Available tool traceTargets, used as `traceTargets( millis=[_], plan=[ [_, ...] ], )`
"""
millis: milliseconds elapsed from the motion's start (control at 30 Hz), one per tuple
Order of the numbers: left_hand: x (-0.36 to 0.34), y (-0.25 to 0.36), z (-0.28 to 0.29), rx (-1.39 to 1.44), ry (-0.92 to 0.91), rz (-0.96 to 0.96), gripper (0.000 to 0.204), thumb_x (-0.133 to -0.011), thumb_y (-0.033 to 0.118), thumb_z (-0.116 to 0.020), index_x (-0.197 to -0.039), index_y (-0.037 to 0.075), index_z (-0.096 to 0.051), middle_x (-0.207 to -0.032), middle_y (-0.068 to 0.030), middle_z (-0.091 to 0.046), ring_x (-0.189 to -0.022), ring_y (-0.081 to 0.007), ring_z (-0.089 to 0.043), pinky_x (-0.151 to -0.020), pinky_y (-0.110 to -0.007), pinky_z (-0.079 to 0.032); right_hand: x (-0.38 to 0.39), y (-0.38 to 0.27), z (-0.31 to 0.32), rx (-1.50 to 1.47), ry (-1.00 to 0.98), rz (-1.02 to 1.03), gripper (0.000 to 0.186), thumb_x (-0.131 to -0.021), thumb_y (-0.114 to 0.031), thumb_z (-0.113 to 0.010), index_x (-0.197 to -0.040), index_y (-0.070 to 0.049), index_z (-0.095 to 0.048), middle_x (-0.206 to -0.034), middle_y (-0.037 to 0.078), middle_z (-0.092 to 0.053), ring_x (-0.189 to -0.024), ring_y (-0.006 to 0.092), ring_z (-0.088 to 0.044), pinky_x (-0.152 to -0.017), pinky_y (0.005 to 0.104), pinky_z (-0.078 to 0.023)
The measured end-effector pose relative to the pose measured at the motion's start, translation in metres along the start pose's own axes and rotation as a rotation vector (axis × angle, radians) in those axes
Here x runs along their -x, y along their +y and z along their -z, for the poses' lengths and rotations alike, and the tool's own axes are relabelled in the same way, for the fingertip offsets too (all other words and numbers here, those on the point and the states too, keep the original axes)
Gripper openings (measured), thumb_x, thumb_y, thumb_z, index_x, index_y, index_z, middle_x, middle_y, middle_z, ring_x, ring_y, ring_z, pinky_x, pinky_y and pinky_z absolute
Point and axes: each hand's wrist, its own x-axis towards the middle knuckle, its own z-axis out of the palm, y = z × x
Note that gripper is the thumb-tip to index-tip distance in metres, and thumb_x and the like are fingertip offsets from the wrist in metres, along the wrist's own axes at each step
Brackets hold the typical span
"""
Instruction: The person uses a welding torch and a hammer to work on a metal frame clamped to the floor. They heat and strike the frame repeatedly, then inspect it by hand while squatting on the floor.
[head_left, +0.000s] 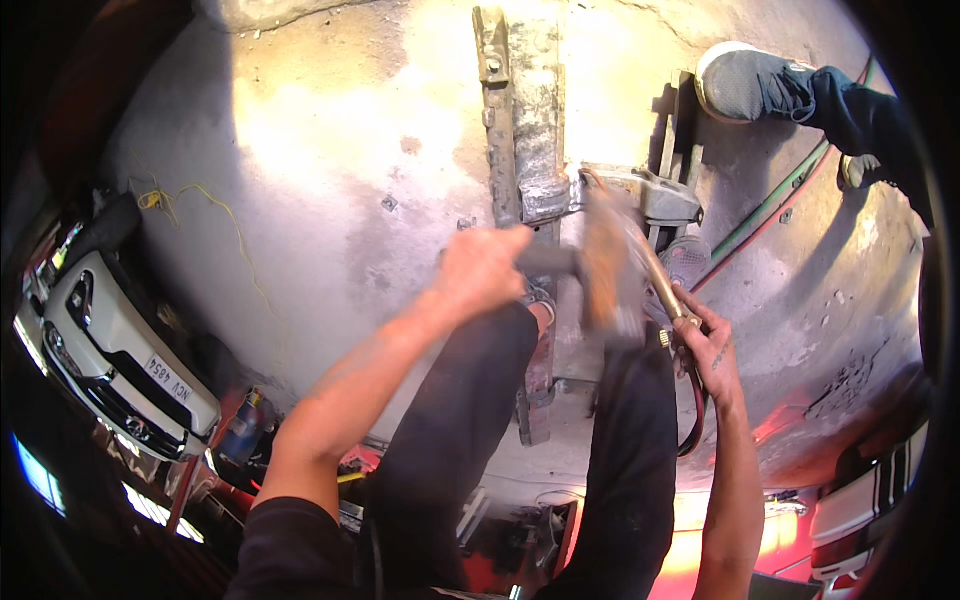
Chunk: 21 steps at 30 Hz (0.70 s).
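My left hand (482, 268) is closed around the dark handle of a hammer. The rusty orange-brown hammer head (603, 265) is smeared by motion and hangs between my knees. My right hand (708, 345) grips the valve end of a brass gas torch (655, 275), whose tube slants up and away to the left. Beyond the hammer lies a long worn steel rail (500, 130) with a wider scuffed metal beam (540, 100) alongside it. A grey metal bracket (668, 200) sits at the beam's near right end; the hammer head and torch partly cover that area.
A person's grey shoe (745, 85) stands close to the bracket at the far right. Green and red hoses (770, 205) cross the concrete floor there. At left are a white vehicle front (130, 350) and a thin yellow cord (235, 225). A metal strip (535, 415) lies between my legs.
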Motion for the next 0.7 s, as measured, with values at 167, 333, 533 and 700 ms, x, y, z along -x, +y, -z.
traceTargets(
  millis=[167,333,533,700],
  plan=[
    [-0.036,-0.05,0.047,-0.384,0.029,0.245,0.015,-0.08,0.01,-0.067,-0.092,0.001,-0.067,-0.071,-0.0247,-0.069,-0.074,-0.045,-0.072,-0.07,-0.054,-0.057,0.009,0.013,0.005,0.067,0.004,0.087,0.056,-0.097,-0.016,-0.064,-0.153,-0.009,-0.059,-0.078,0.001,-0.064,-0.057,0.0077,-0.054,-0.051,0.0257,-0.045],
    [0.0,0.029,0.062,-0.031,-0.014,0.381,0.025,-0.074,0.008,-0.071,-0.098,0.0,-0.069,-0.072,-0.0269,-0.068,-0.076,-0.0475,-0.071,-0.072,-0.055,-0.056,0.025,-0.009,-0.004,-0.001,0.0,0.04,0.055,-0.097,-0.017,-0.065,-0.151,-0.006,-0.061,-0.083,0.004,-0.069,-0.057,0.0094,-0.057,-0.05,0.0274,-0.047],
    [0.028,0.064,0.028,0.069,-0.102,0.309,0.034,-0.074,0.008,-0.07,-0.108,0.002,-0.071,-0.076,-0.0271,-0.069,-0.077,-0.0469,-0.07,-0.073,-0.052,-0.056,0.011,0.0,-0.007,-0.051,-0.021,0.018,0.052,-0.099,-0.02,-0.069,-0.148,-0.006,-0.062,-0.083,0.004,-0.069,-0.051,0.0099,-0.057,-0.047,0.0268,-0.046],
    [0.03,0.042,-0.007,0.023,-0.178,0.449,0.034,-0.075,0.009,-0.069,-0.108,0.001,-0.072,-0.077,-0.0264,-0.07,-0.079,-0.0467,-0.071,-0.075,-0.052,-0.056,0.006,0.004,-0.006,-0.072,-0.024,0.036,0.053,-0.098,-0.019,-0.069,-0.148,-0.005,-0.062,-0.081,0.005,-0.068,-0.051,0.0103,-0.057,-0.046,0.0275,-0.046]
  ],
)
